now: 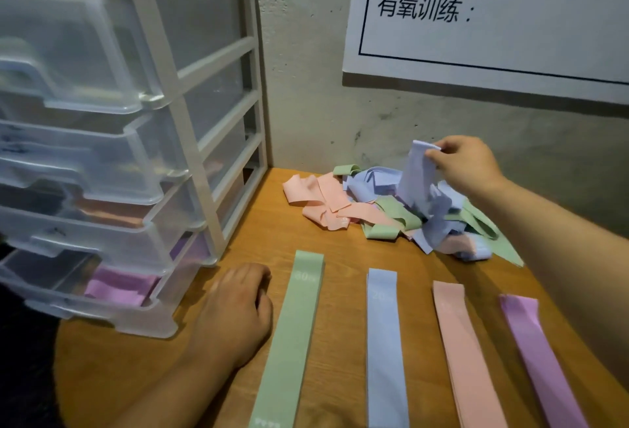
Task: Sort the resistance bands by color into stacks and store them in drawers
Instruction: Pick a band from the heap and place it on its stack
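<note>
Bands lay tangled in a pile point(374, 210) on the table point(340, 257); the right hand point(466, 164) pinched a blue band point(417, 175) above it, the left hand point(235, 312) rested loosely curled, empty. Lifting slowly would likely free it for the blue stack point(384, 342), 2nd of 4.

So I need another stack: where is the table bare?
Bare wood lies between the drawer unit and the tangled pile, and beside the left hand. A gap runs between the green band and blue band. Crowded: the pile, where the right hand pinches a lifted band.
</note>
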